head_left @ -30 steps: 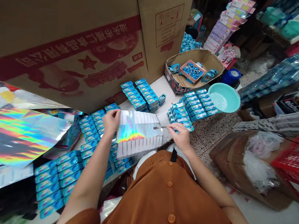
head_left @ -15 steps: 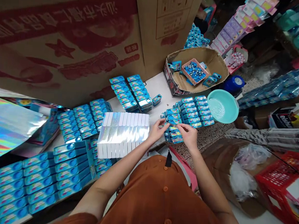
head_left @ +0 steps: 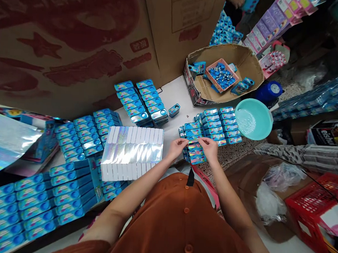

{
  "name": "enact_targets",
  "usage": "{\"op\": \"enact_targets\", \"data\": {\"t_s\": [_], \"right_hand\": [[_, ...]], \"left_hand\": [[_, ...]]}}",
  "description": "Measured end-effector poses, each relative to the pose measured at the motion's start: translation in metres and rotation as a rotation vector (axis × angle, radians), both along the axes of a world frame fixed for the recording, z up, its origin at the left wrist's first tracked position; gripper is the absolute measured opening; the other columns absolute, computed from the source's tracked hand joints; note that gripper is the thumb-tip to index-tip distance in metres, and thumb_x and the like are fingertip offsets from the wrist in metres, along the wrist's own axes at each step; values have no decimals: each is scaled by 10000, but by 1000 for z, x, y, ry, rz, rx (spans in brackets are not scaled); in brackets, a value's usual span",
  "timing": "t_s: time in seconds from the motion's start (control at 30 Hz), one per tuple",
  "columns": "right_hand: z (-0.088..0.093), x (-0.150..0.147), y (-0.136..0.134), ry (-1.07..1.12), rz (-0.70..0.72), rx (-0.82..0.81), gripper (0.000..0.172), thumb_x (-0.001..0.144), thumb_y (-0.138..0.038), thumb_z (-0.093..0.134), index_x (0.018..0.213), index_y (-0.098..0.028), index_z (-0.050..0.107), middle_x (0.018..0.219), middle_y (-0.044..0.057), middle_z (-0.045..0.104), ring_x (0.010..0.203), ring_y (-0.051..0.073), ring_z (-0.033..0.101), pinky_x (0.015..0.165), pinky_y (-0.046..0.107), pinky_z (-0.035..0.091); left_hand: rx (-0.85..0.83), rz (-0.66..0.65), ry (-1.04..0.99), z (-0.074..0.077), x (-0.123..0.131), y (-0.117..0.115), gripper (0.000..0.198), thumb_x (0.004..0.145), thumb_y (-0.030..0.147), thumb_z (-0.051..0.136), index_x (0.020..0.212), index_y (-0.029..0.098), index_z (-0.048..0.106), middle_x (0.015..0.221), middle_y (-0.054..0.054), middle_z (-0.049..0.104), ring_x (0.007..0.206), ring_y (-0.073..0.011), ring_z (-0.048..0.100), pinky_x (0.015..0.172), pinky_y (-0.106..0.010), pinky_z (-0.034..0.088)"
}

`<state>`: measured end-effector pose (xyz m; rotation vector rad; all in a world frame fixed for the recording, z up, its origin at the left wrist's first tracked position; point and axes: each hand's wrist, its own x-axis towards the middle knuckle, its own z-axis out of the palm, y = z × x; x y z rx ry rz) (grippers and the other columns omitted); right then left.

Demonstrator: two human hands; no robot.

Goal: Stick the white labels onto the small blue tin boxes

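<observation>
A small blue rectangular tin (head_left: 194, 143) lay at the near end of a squared block of like tins (head_left: 211, 125), close to the body; left hand (head_left: 175, 148) and right hand (head_left: 209, 148) were nearly meeting over it; fingers of the left hand (head_left: 185, 142) were curled and pinched on one edge, fingertips of the right hand (head_left: 200, 140) likewise on the other; firmness of the pinch was not readable at this size; a light hold on the tin's edges looked best, clear of neighbouring tins, so that the block stayed square.

Just left of the hands, a white rectangular block wrapped in silvery holographic film (head_left: 131, 153) sat on a white table (head_left: 175, 91); beyond it lay long rows of blue tins (head_left: 83, 137), and one loose blue tin (head_left: 174, 110) stood apart; to the right, a round turquoise plastic basin (head_left: 260, 118) held small white beads; farther off, a torn brown cardboard box (head_left: 246, 62) held a pink tray (head_left: 221, 75) of small blue-and-silver pieces; a large brown carton with red print (head_left: 76, 50) rose along the far side; a red plastic crate (head_left: 308, 213) stood at lower right.
</observation>
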<state>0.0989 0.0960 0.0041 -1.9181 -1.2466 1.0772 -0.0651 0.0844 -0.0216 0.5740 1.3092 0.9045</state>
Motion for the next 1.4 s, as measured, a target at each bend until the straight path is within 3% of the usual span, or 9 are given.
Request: {"op": "enact_targets", "data": {"t_s": [0.27,0.87,1.17,1.3,1.4], "right_hand": [[-25,-6,8,-159,48,-20,234,742,-396,614,795,-203,735,769,42,735,684,197,663,647,291,497],[-20,-11,10,-301,114,-16,168,763,-290,571,776,-203,714,773,29,722,682,173,636,641,256,437],[-12,-19,13,-495,222,-30,101,800,-240,545,767,-190,626,789,39,657,736,180,589,656,261,383],[-14,-22,6,-525,129,41,149,824,-292,532,926,-182,537,892,51,599,734,180,540,621,260,343],[-17,-23,1,-477,74,51,198,833,-318,514,981,-194,469,800,-1,552,641,159,488,576,248,291]], "left_hand": [[-28,84,93,-9,6,1,264,647,400,712,745,156,688,721,-40,687,691,-162,614,690,-281,475],[-66,77,69,-16,7,2,197,672,329,696,734,144,670,679,-28,653,637,-135,579,676,-267,455],[-124,98,-42,-23,5,2,289,612,382,750,735,136,662,647,-13,644,624,-121,570,672,-255,445],[-148,103,-91,-26,6,1,330,589,398,774,746,136,650,659,-11,646,629,-114,575,678,-251,449],[-163,117,-117,-29,8,1,355,591,407,779,767,140,625,677,-8,645,640,-109,584,673,-240,450]]}}
